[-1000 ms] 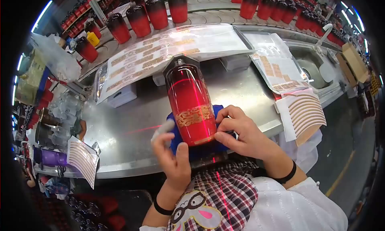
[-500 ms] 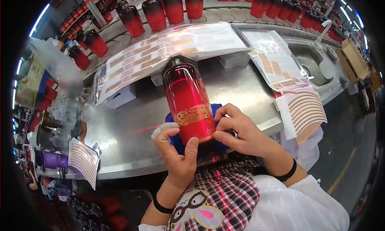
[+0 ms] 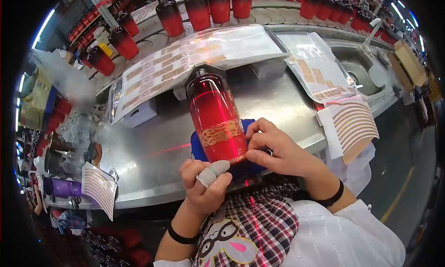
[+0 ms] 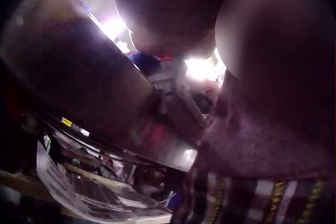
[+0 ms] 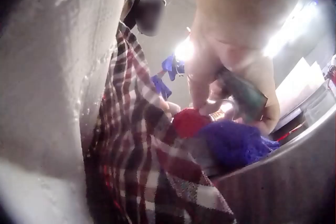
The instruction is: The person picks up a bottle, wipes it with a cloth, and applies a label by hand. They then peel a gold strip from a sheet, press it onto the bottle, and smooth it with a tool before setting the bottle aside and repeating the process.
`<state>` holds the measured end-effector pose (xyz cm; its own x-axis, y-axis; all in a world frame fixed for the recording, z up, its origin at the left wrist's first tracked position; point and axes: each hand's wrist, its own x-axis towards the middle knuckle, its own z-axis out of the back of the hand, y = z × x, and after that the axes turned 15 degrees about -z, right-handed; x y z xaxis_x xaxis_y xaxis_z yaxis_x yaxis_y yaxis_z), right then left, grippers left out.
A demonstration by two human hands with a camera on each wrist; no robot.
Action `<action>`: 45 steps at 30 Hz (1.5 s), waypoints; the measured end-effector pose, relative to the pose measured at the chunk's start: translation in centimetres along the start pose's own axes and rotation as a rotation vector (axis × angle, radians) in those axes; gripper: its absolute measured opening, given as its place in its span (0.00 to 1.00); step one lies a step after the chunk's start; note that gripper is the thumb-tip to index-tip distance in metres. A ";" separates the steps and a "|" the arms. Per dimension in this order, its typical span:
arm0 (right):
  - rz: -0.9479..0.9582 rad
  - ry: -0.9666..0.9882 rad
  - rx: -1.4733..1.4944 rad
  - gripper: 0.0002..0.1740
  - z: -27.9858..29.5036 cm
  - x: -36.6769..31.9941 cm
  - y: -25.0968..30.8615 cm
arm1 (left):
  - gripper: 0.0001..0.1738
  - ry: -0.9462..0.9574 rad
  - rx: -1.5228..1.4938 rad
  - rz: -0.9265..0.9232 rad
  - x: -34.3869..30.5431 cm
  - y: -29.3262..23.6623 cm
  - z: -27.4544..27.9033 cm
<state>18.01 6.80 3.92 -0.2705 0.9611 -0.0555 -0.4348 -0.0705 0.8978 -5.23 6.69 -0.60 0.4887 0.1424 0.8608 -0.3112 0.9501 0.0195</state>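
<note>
A glossy red bottle [image 3: 212,110] with a dark shoulder and a gold patterned band [image 3: 219,133] lies with its base toward me. Its lower part rests on a blue cloth [image 3: 198,148], its neck in a dark cradle [image 3: 191,77]. My left hand [image 3: 204,188] is at the base with fingers bent; the grey-covered index fingertip lies right at the base's lower edge, the thumb just below. At the base's right side, my right hand [image 3: 278,148] has thumb and index fingertips close to the edge. A dark flat piece [image 5: 244,95] shows between its fingers in the right wrist view.
A sheet of gold decals [image 3: 176,65] slopes behind the bottle, with another tray of decals [image 3: 320,79] at right. Curved gold strips on a card [image 3: 352,128] hang over the right edge. Several red bottles [image 3: 194,12] stand on the conveyor; a sink [image 3: 359,74] is back right.
My left hand has moved from the bottle's left side to its lower edge, its index finger bending in beside the thumb. The right hand stays at the base. Bottles on the conveyor have shifted right.
</note>
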 end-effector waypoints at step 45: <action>0.019 0.093 -0.093 0.14 1.9 0.4 -1.3 | 0.15 0.206 -0.044 -0.250 1.4 2.2 0.0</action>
<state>20.15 7.78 3.56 -0.3560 0.9308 -0.0830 -0.5051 -0.1169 0.8551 -5.27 9.00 0.67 0.7019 -0.0480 0.7107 -0.1272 0.9732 0.1913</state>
